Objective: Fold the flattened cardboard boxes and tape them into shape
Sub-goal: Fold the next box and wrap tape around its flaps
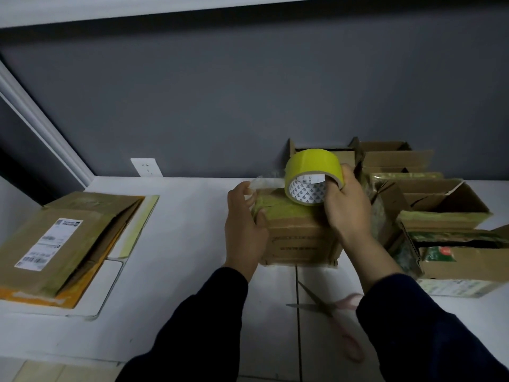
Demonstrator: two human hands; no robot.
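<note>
A small folded cardboard box [298, 238] stands on the white floor in the middle, its top covered with yellowish tape. My right hand [347, 205] grips a roll of yellow tape [312, 175] just above the box's top, fingers through the core. A clear strip of tape runs from the roll to the left. My left hand [245, 224] pinches the free end of that strip, its palm against the box's left side.
A stack of flattened cardboard boxes [63, 244] with a white shipping label lies at the left. Several assembled open boxes [429, 205] crowd the right, up to the grey wall. Pink-handled scissors [330, 310] lie on the floor below my right forearm. A wall socket [146, 166] sits behind.
</note>
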